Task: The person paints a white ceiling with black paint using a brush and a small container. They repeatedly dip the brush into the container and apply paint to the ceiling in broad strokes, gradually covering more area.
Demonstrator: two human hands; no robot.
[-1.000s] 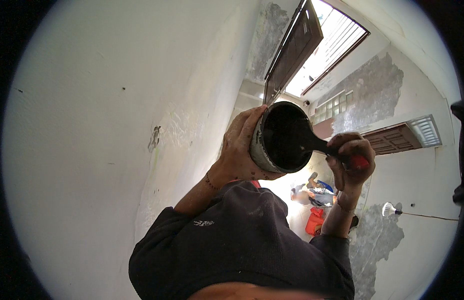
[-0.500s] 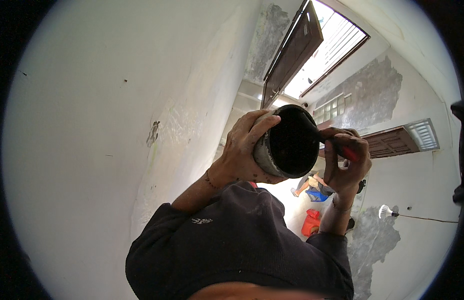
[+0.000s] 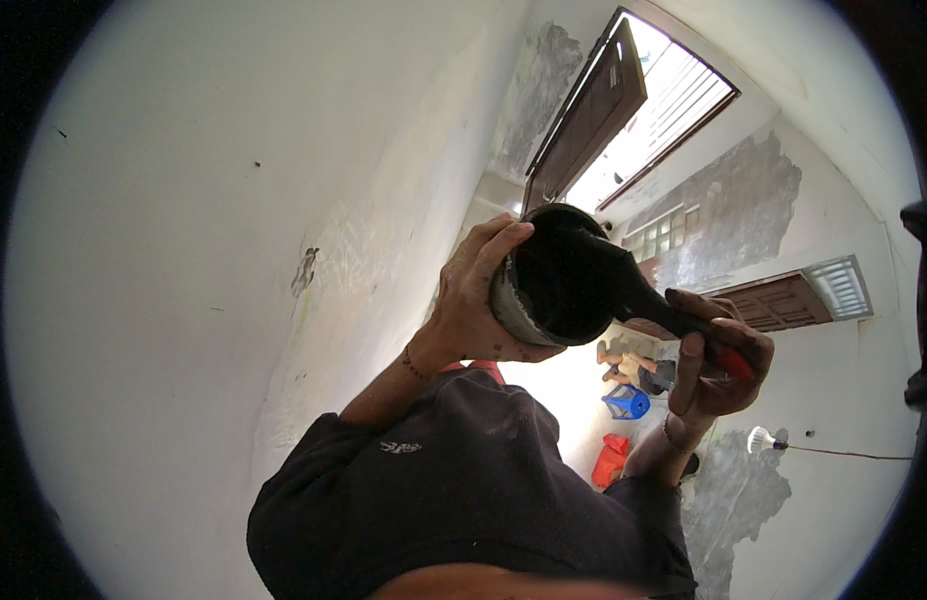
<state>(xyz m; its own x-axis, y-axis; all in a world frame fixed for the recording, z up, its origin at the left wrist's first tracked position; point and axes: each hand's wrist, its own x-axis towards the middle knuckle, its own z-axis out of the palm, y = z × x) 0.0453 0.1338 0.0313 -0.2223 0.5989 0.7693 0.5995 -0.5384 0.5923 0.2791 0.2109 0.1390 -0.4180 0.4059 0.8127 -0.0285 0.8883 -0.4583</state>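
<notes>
Out and down to the right, away from the can's [image 3: 516,312] mouth: that is how the right hand [image 3: 726,365] has moved since half a second ago. Back then it was close up by the rim, and most of the dark tool [image 3: 649,302] was hidden. Now the tool's long neck shows, and its wide end lies across the right side of the mouth. I think this means the tool is being pulled up from deep in the can. It is too dark inside to tell how much stuff is on it.

Right now, the right hand's grip is wrapped tight on the tool's red-and-black handle. The left hand [image 3: 479,290] has its grip clamped around the can's left side, with a finger up at the rim. The can is held up in front of the chest, tipped so its mouth faces us.

Behind, more of the blue stool [image 3: 626,403] shows now, and another person [image 3: 656,373] is just beside it.
</notes>
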